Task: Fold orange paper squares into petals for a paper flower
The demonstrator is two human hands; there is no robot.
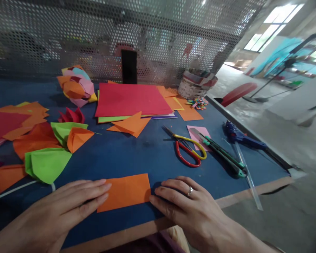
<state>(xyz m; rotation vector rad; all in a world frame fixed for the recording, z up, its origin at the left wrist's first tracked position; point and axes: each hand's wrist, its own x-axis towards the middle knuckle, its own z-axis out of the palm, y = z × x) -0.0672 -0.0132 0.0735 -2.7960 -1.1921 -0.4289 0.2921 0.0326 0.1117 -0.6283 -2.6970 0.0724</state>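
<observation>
An orange paper rectangle lies flat near the front edge of the blue table. My left hand rests with outstretched fingers, their tips over the paper's left end. On the other side, my right hand, with a ring on one finger, lies flat with its fingertips at the paper's right edge. Beyond my right hand are scissors with red and yellow handles, lying partly over a pink paper piece. A green box cutter lies to their right.
Green folded paper and orange pieces lie at the left. Behind are red sheets, a paper ball, a black phone and a woven basket. A blue glue gun with a clear stick lies right.
</observation>
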